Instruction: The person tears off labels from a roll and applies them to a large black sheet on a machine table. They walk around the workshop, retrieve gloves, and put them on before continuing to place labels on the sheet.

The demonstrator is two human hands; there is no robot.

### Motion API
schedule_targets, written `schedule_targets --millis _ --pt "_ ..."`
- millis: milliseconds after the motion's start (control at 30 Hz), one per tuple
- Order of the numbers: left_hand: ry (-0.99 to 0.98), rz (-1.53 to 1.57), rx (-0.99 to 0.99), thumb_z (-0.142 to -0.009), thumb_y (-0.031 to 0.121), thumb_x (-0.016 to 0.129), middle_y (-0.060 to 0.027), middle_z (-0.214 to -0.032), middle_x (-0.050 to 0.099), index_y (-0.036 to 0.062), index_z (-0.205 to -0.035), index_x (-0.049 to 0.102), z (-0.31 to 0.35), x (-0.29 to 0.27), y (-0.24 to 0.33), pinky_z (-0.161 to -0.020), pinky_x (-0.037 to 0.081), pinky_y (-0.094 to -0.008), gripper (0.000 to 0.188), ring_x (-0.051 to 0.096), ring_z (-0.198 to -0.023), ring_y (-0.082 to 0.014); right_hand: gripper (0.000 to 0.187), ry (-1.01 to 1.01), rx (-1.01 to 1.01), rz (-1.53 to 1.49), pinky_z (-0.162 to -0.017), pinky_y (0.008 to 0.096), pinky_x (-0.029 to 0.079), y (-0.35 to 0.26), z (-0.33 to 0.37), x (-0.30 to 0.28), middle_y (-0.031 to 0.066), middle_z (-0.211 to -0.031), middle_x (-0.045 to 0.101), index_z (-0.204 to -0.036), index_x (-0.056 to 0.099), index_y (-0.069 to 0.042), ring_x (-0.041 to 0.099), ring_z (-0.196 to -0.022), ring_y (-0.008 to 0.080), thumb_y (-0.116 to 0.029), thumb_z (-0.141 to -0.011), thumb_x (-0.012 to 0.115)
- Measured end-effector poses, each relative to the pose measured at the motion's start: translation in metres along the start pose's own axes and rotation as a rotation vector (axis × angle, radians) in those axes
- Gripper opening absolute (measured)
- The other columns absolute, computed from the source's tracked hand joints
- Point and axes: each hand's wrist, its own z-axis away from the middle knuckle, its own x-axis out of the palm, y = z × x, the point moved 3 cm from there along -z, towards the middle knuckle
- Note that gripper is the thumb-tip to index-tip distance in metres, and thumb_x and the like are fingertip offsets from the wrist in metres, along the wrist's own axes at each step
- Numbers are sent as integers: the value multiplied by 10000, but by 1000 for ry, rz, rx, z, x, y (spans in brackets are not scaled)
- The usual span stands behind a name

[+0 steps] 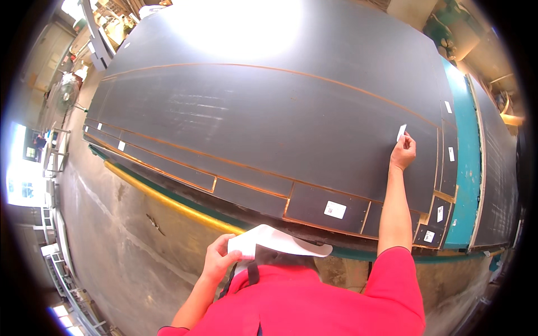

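My right hand (404,152) reaches out over the large dark grey panel (314,134), toward its right end. Between thumb and fingers it pinches a small white label (401,133), tilted up at the panel's surface; whether the label touches the panel I cannot tell. Close to my body, my left hand (218,259) is closed on a long strip of white paper (274,238), which curls away to the right. Along the near edge lie narrower cut pieces, one bearing a white sticker (334,210). More stickers (440,214) sit on small pieces at the right.
A yellow rail (168,193) runs along the near left side of the table. Beyond the panel's right end are a teal surface (466,162) and another dark board (496,179). A standing fan (66,95) is at the far left, and a tool-like object (154,223) lies on the concrete floor.
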Motion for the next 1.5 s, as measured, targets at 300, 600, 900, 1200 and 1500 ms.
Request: schedule_targets --millis 300,600,900,1200,1500 --pt "-107 113 12 -792 189 719 -111 -999 628 -41 -1129 527 -21 61 7 -741 549 -331 451 638 -885 -191 237 -855 -732 297 -1028 441 412 -89 113 -8 139 -1160 644 -1001 629 -39 578 -1140 321 -123 -781 658" --pt "61 225 93 -897 202 600 -117 -968 653 -5 -1070 538 -27 78 33 -703 564 -310 277 681 -837 -203 654 -1078 -691 559 -1151 414 216 -90 132 -25 144 -1505 324 -1416 376 -23 264 -1413 295 -317 -873 592" --pt "144 317 182 -927 280 616 -104 -978 658 16 -1063 547 9 48 34 -699 556 -290 305 699 -843 -208 587 -1105 -676 626 -1131 403 261 -94 146 -53 152 -1472 372 -1379 419 -5 314 -1384 306 -236 -871 600" --pt "162 392 247 -934 350 600 -82 -934 669 33 -1049 561 63 -43 31 -623 542 -279 339 696 -819 -189 394 -1234 -163 176 -999 347 419 -164 249 -59 144 -1215 622 -1212 598 11 577 -1145 260 -143 -854 655" --pt "182 500 325 -924 325 613 -90 -906 650 34 -1030 552 156 -227 10 -623 532 -303 315 683 -804 -200 475 -1844 120 -509 -937 341 441 -403 573 -45 102 -1122 626 -1211 568 15 582 -1056 201 -285 -860 676"
